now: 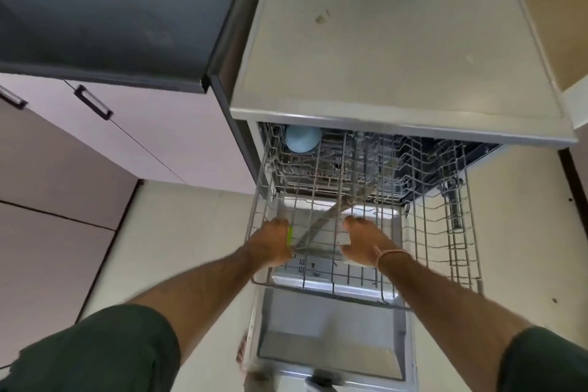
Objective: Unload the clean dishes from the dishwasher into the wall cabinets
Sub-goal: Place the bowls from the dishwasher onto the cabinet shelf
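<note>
Dishwasher door (pixel 331 337) is dropped flat, nearest the camera, so the wire rack (pixel 445 232) can be drawn out over it. Two forearms in dark green sleeves (pixel 105 350) are reached in from above.

Left hand (pixel 275 242) is curled round one side of what reads as a clear container (pixel 313 234), at its lime-green edge (pixel 289 235). Right hand (pixel 359 242) is clamped on the opposite side; a thin band (pixel 389 256) is worn at that wrist. Opposed two-hand grip is judged to be used so the piece can be lifted level, clear of the tines. Heavy blur: exact finger placement and container shape cannot be confirmed. Container is in the front-left of the rack, not yet lifted out.

Further back, a light-blue cup (pixel 301 138) is left in the rear-left corner, partly under the steel counter (pixel 381 41). Rest of the rack looks mostly cleared, so unloading is judged late-stage.

Beyond, at left: a dark worktop (pixel 111 9) and base cupboards with black handles (pixel 94 102). Wall cabinets are not in view.
</note>
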